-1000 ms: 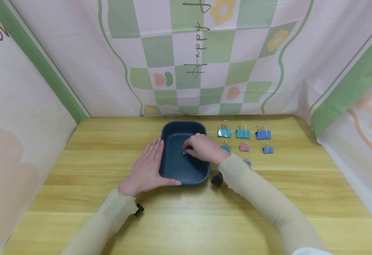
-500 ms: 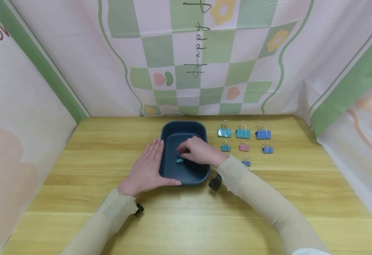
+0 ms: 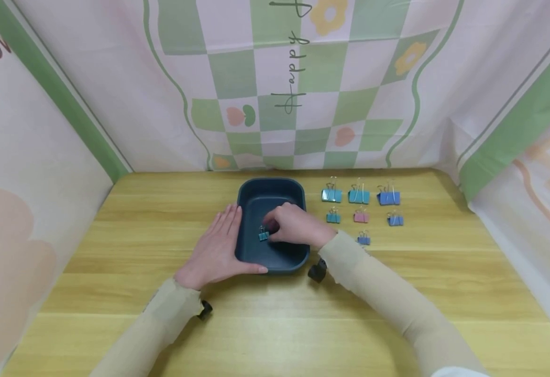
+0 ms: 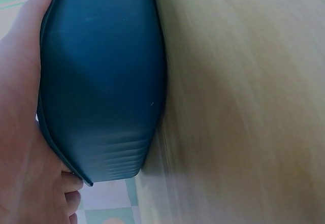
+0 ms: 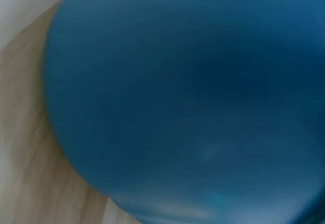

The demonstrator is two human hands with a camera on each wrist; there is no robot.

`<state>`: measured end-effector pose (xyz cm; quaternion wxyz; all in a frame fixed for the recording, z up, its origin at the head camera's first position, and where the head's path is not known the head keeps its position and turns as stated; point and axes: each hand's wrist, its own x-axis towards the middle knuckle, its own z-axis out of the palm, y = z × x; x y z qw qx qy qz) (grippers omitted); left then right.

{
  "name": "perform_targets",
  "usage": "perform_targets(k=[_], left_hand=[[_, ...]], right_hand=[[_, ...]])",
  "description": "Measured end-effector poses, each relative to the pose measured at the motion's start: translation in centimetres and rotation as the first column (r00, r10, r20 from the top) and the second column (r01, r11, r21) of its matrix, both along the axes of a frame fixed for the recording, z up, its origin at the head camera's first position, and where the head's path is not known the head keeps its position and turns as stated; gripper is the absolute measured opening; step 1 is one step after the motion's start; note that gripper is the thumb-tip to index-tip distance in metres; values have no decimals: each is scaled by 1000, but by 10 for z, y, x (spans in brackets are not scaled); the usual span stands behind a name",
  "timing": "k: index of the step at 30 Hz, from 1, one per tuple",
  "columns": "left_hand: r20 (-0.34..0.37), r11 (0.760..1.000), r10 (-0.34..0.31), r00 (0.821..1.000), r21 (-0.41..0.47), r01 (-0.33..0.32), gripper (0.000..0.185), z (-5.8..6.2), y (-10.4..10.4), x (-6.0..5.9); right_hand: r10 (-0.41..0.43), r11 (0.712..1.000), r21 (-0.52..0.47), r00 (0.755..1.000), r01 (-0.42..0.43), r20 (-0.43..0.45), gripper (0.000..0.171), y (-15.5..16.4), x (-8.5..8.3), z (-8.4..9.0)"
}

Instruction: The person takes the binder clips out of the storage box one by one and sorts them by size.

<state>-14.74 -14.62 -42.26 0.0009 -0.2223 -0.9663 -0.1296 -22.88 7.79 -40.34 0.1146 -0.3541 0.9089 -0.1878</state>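
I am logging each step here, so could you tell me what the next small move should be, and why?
Probably let go and lift the right hand out of the tray: the small teal clip at its fingertips already seems to rest on the tray floor, the left hand steadies the rim, and seven clips remain beside it.

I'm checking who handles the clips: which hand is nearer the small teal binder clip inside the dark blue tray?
Right. The right hand has its fingertips at the small teal binder clip inside the dark blue plastic tray; the left hand rests against the tray's outer left wall.
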Motion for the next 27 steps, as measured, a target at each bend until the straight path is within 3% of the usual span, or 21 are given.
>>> perform_targets(k=[7,18,27], left_hand=[[-9,1000,-8,1000,-6,8,142,1,0,0],[-14,1000,1,1000,-3,-2,142,0,-1,0],[-11,1000,1,1000,-13,-1,142,-1,0,0]], right_hand=[[15,999,51,997,-11,-80,19,-3,0,-5],[25,993,118,991,-9,-131,20,-4,1,-9],[15,998,65,986,-5,-167,18,-2,5,-9]])
